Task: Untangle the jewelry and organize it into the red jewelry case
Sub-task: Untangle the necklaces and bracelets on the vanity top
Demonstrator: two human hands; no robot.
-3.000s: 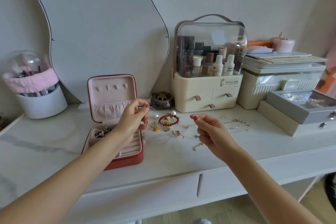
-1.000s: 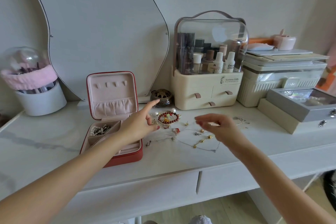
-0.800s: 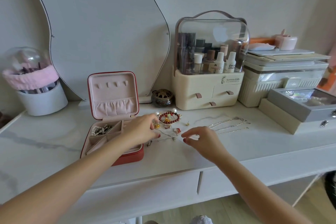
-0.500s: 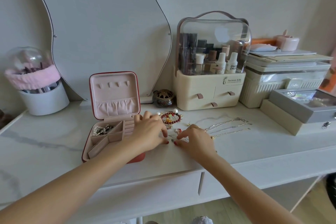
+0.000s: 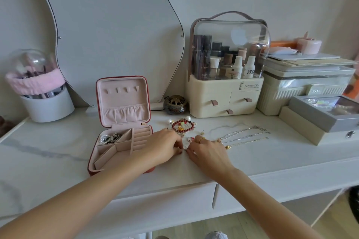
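A small jewelry piece (image 5: 185,149) is lying on the white tabletop (image 5: 272,153), just right of the open red jewelry case (image 5: 120,134). Both the left hand (image 5: 163,146) and right hand (image 5: 206,150) are pinching it with curled fingertips. Three chains (image 5: 244,137) are lying rightward; one red bead bracelet (image 5: 182,126) is sitting behind.

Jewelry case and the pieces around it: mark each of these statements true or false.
1. The red jewelry case stands open. True.
2. Every compartment of the case holds nothing. False: its back left compartment holds jewelry.
3. The bead bracelet lies on the table. True.
4. The chains lie left of the case. False: they lie to its right.
5. The left hand and right hand meet fingertip to fingertip beside the case. True.
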